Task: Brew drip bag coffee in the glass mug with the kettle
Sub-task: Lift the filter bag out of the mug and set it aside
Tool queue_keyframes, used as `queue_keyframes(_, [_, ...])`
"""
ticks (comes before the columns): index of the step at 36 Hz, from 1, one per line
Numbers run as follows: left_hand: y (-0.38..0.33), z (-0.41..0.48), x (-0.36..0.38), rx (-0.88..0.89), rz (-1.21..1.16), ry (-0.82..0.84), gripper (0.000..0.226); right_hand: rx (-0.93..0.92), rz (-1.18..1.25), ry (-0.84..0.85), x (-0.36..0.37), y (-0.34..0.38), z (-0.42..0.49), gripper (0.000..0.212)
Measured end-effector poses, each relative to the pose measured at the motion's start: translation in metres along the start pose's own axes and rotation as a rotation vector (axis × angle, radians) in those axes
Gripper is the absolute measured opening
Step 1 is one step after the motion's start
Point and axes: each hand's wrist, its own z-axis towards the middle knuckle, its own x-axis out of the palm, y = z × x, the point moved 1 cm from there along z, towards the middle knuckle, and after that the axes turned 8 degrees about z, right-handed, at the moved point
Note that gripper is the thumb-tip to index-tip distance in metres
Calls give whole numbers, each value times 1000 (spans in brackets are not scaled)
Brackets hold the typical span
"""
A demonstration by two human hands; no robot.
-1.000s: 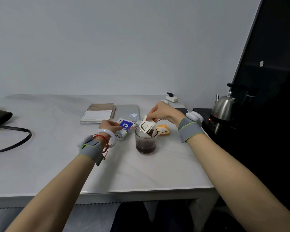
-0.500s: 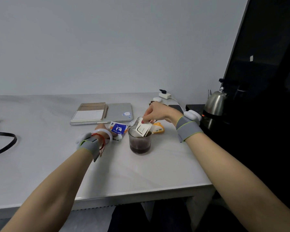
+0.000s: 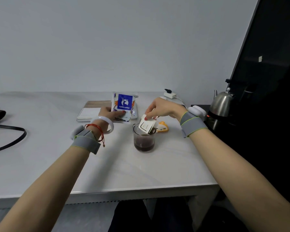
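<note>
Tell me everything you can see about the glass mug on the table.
The glass mug is clear, short and upright on the white table, roughly half full of dark coffee. A white drip bag, pinched by the right hand, hangs tilted at its rim. No handle can be made out. The left hand is clear of it.

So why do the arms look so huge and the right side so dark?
Head view: the wide-angle lens stretches whatever is near the edges, so both forearms balloon. The kettle sits in an unlit dark corner, while the white table and glass mug are evenly lit, with only soft shadows.
</note>
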Motion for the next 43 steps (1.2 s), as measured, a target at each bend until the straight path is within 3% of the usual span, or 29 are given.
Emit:
queue_keyframes(8, [-32, -20, 22, 173, 77, 116, 36, -57, -83, 18, -2, 10, -3, 16])
queue_keyframes(12, [-30, -23, 23, 191, 90, 138, 23, -82, -154, -2, -2, 12, -3, 9])
queue_keyframes(18, [-26, -23, 23, 177, 125, 184, 23, -98, -180, -68, 1, 8, 4, 19])
queue_keyframes(28, [-32, -27, 29, 224, 240, 239, 30, -134, -114, -172, 0, 5, 5, 13])
queue_keyframes(32, [-37, -32, 34, 228, 251, 217, 15, -142, -68, -202, -1, 1, 2, 13])
queue_keyframes(38, [-39, -31, 41, 245, 283, 199, 19, -154, -19, -196, -5, -1, -4, 15])
queue_keyframes(43, [-41, -28, 43, 266, 304, 139, 40, -146, 30, -190, -7, 2, -4, 17])
